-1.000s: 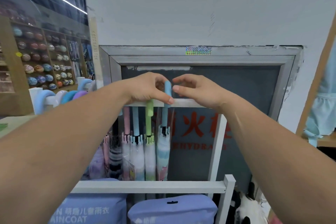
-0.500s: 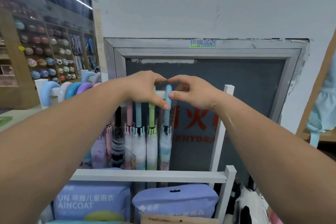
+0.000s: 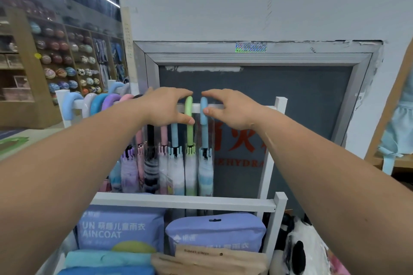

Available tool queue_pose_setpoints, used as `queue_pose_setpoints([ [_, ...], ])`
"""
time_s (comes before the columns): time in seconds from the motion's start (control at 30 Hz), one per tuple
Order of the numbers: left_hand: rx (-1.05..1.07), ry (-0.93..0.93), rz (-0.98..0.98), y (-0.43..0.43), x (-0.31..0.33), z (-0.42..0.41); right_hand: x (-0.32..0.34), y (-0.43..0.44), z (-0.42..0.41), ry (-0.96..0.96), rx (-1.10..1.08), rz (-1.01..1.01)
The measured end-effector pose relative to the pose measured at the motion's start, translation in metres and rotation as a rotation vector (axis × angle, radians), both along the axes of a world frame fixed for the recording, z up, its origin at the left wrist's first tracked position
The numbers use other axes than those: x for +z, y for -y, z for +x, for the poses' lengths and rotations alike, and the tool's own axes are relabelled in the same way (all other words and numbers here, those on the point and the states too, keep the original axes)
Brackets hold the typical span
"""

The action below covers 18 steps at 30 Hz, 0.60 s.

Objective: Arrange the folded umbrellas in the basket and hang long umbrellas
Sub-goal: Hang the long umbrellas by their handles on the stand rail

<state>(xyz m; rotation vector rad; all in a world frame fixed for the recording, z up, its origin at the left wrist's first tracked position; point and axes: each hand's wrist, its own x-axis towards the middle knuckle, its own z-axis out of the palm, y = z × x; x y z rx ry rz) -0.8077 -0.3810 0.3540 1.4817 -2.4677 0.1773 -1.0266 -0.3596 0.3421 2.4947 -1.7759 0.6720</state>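
Several long umbrellas hang by their curved handles from the white top rail [image 3: 241, 107] of a rack. My left hand [image 3: 166, 107] curls around the green umbrella handle [image 3: 188, 107], fingers over the hook's top and thumb on its shaft. My right hand [image 3: 232, 110] pinches the light blue umbrella handle [image 3: 203, 116], the last on the right, index finger above the hook and thumb on its front. More pastel handles [image 3: 98, 102] line the rail to the left. No folded umbrellas are plainly visible.
Raincoat packs [image 3: 120, 230] and brown paper packs [image 3: 210, 259] fill the bin under the rack's lower bar [image 3: 183, 202]. A grey hydrant cabinet door [image 3: 290, 100] stands behind the rack. Shelves of balls [image 3: 67, 67] are at left, a panda plush [image 3: 295, 252] at lower right.
My hands have parted slightly. My left thumb left the blue handle and now lies on the green one. The view has tilted down, showing more of the bin.
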Motion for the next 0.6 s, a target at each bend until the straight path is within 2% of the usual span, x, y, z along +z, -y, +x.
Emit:
queue_pose_setpoints([
  [0.13, 0.031, -0.15, -0.083, -0.022, -0.018, -0.003, -0.006, -0.018, -0.012, -0.045, -0.041, -0.188],
  [0.27, 0.0, -0.339, -0.301, -0.05, -0.043, -0.005, -0.022, -0.043, -0.028, -0.014, -0.039, -0.287],
  [0.4, -0.051, -0.316, -0.382, -0.078, -0.064, -0.008, -0.045, -0.089, -0.041, -0.026, -0.086, -0.277],
  [0.6, -0.255, -0.288, -0.274, -0.123, -0.108, -0.032, -0.1, -0.182, -0.061, 0.007, -0.325, -0.153],
])
